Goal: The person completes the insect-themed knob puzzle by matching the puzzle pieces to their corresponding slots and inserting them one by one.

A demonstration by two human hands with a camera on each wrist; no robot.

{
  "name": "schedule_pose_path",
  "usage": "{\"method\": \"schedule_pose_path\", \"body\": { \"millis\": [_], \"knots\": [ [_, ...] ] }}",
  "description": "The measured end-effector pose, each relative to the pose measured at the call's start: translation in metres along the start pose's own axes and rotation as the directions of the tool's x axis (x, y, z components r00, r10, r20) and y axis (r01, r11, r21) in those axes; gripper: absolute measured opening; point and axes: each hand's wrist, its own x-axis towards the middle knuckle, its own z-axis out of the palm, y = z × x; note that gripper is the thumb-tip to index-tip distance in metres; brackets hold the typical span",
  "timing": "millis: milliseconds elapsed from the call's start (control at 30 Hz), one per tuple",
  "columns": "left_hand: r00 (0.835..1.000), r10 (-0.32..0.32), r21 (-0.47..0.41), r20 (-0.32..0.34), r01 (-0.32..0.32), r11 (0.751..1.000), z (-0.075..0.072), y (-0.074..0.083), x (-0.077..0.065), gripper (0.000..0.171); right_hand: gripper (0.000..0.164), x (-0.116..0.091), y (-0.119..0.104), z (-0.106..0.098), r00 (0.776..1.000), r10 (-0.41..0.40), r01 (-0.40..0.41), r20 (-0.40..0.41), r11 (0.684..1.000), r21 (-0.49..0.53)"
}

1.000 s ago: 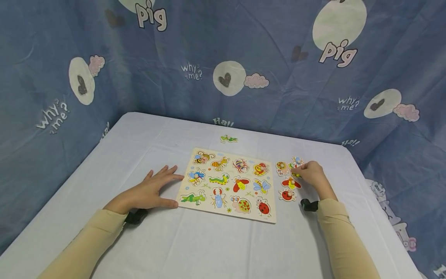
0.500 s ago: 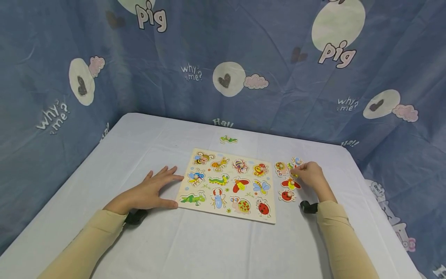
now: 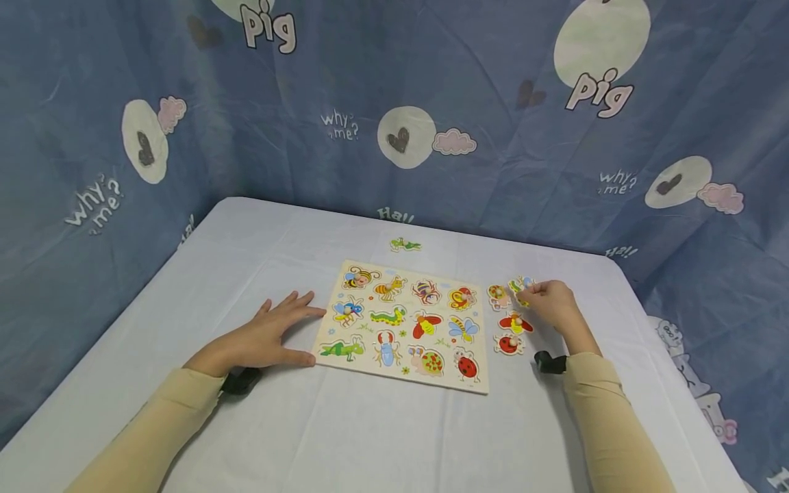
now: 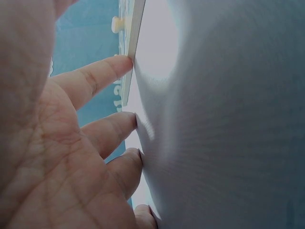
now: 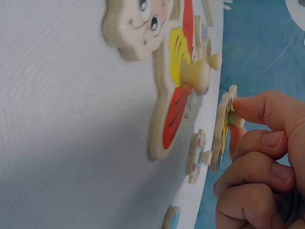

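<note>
Red-yellow winged piece (image 3: 516,322); white tablecloth (image 3: 370,438); blue curtain (image 3: 277,157), pink clouds (image 3: 455,142).

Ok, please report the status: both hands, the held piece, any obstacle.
Left hand: spread, touching left edge of puzzle board. Right hand: pinching green-and-yellow piece by its knob, apparently raised. Snail piece lies between it and board.
</note>
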Motion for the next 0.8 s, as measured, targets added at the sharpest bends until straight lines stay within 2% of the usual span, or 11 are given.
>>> {"method": "schedule_pose_path", "body": {
  "millis": [233,433,800],
  "knots": [
    [1.0,0.005,0.003,-0.005,-0.005,1.0,0.0,0.0,0.001,0.088,0.046,-0.002,-0.007,0.0,0.999,-0.037,0.037,-0.021,0.999,-0.001],
    [1.0,0.003,0.004,-0.007,-0.003,1.0,0.001,-0.001,0.0,0.088,0.046,-0.005,-0.017,0.002,0.996,-0.087,0.087,-0.004,0.996,0.013],
    [1.0,-0.003,0.0,-0.004,0.003,1.0,0.0,-0.002,0.0,0.089,0.038,-0.013,-0.043,0.009,0.985,-0.169,0.168,0.019,0.985,0.043]
  ]
}}
